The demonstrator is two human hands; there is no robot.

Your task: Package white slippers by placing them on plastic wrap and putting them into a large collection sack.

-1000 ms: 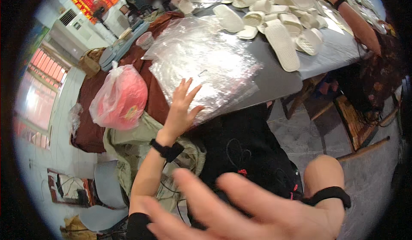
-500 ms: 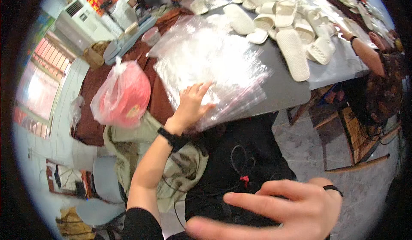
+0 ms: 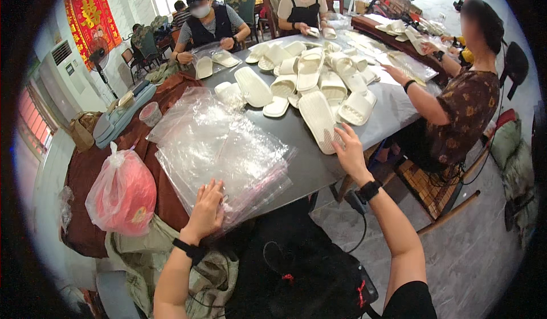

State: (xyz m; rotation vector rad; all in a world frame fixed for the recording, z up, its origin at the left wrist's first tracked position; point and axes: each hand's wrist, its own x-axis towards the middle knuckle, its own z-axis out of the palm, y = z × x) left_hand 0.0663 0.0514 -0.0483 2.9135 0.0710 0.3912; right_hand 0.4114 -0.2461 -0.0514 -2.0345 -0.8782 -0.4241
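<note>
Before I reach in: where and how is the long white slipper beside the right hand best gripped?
Probably pinch the white slipper across its near end, from the near right: that end points toward the person, beside the right hand, while other slippers crowd its far end.

Wearer's hands [image 3: 206, 212], two; bag stack [image 3: 219, 159], one; slippers [image 3: 317, 119], over ten; tub [image 3: 150, 114], one.

Clear plastic bags [image 3: 222, 142] are touched by the left hand [image 3: 205, 212]. One white slipper [image 3: 317, 118] — beside the heap [image 3: 310, 68] — is met by the right hand [image 3: 351, 155].
</note>
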